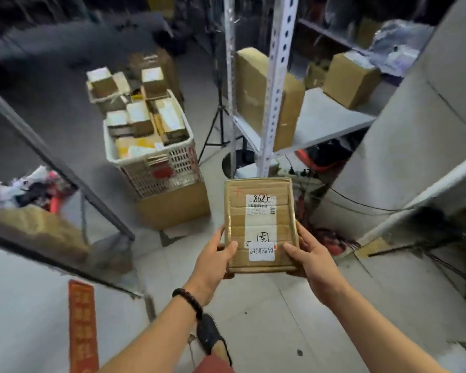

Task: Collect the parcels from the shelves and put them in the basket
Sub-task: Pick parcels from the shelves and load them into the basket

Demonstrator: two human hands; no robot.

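The parcel (pixel 261 227), flat and taped, sits between both hands, long axis running twelve to six. The left hand (pixel 213 261) grips its near-left corner, the right hand (pixel 314 262) its near-right, thumbs on top. The basket (pixel 156 160), already heaped with boxes, stands at about eleven o'clock, well apart, nearer the left hand.

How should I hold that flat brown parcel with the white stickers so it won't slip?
Take the flat parcel by its two long edges, one hand from each side, thumbs on top, fingers underneath, as the left hand and right hand grip it now. It is wide and thin, so one hand probably could not span it.
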